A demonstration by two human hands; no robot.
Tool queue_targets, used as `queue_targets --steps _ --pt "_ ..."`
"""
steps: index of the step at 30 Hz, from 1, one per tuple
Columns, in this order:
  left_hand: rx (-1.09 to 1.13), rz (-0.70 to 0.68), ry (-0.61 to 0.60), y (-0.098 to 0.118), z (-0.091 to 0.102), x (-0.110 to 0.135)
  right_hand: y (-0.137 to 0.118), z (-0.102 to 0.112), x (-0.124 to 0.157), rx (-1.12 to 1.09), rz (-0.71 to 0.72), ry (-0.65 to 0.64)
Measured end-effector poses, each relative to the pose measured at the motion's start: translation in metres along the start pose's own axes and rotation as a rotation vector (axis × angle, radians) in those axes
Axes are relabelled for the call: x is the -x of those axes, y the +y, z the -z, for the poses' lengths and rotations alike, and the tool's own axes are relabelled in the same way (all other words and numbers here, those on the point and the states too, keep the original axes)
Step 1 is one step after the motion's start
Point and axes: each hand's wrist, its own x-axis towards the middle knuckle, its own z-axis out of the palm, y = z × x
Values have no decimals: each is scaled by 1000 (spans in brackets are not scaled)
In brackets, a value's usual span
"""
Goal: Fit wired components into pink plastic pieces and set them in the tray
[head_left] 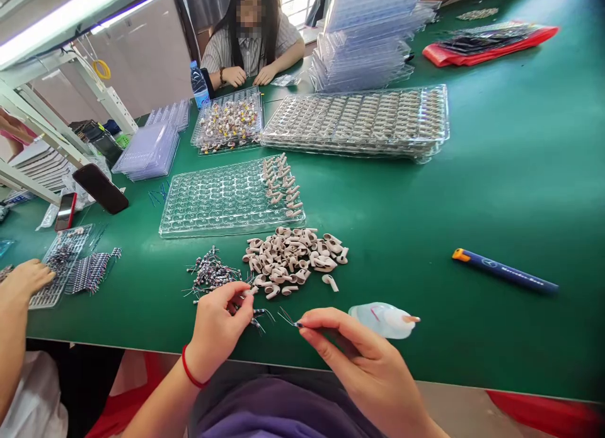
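Note:
Near the table's front edge, my left hand [221,324] pinches a beige earbud shell [250,291] between thumb and fingertips. To its right, my right hand [359,356] is closed on a small wired component [297,324], its thin leads pointing left toward the left hand. The two held parts are apart. Just beyond my hands lies a pile of beige earbud shells [288,255], with one loose shell [331,282] at its right. A heap of small dark wired components [213,271] sits behind my left hand, which partly hides it.
A clear tray [212,198] holds shells at its right end. Behind it are filled trays [354,123] and a tray of white and yellow parts [229,123]. A squeeze bottle [382,319] and blue cutter [505,272] lie right. Co-workers' hands [28,277] are left and across.

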Motion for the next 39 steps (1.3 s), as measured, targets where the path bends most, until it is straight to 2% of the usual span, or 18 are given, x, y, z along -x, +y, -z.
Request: queue_targets --steps 5,9,15,20,22,24,28,30,34,39 --pt "94 55 81 -1 1 2 -1 0 0 -13 40 -22" --pt "149 76 70 -7 1 1 -2 0 0 -19 56 -33" --pt "181 -32 127 -11 1 -3 0 -1 1 -22 49 -31" --pt "254 -1 86 -2 3 2 -2 -1 1 -10 25 -22" --pt "328 56 90 5 3 8 -4 -1 1 -8 -3 -24" --pt "471 137 39 11 0 15 -6 -2 2 -33 -30 -32" --pt "733 256 -214 21 -6 24 -10 -2 2 -165 -100 -86" --pt "805 313 -289 25 -9 26 -12 -2 2 -227 -148 -138" --pt "830 352 -241 28 -11 27 -13 -2 3 -299 -266 -230" --pt "764 183 -109 27 -15 33 -10 -1 7 -372 -453 -261"
